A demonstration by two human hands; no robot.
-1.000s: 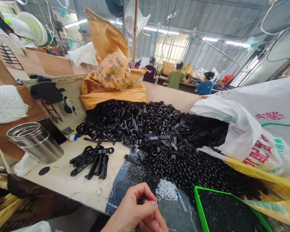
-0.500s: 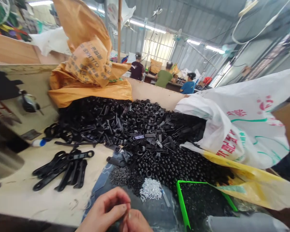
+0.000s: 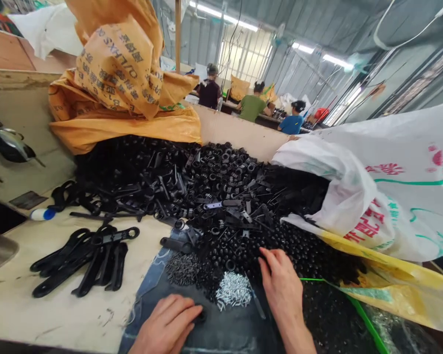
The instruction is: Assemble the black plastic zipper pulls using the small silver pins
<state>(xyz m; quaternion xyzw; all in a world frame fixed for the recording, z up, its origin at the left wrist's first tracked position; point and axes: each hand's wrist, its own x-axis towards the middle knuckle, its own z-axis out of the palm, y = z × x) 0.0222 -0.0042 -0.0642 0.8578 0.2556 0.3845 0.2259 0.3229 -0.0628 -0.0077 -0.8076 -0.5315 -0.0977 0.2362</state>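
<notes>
My left hand (image 3: 169, 324) lies at the bottom centre on a dark cloth (image 3: 229, 334), fingers curled with the fingertips on a small black part (image 3: 200, 316). My right hand (image 3: 281, 285) reaches forward into the pile of small black round parts (image 3: 291, 250), fingers bent down among them; whether they grip anything is hidden. Between the hands sits a small heap of silver screws (image 3: 233, 290), with a heap of dark screws (image 3: 180, 268) to its left. A big mound of black plastic parts (image 3: 192, 187) fills the middle of the table.
A stack of flat black handles (image 3: 84, 255) lies on the bare board at left. An orange sack (image 3: 121, 98) stands behind the mound, a white sack (image 3: 384, 191) at right, a green bin edge (image 3: 365, 314) at lower right. Several people work at a far table (image 3: 254, 105).
My two hands were pinched together near the bottom edge; now they are apart. The right hand has reached forward into the black round parts, and the left has dropped onto the cloth. The view shifted right.
</notes>
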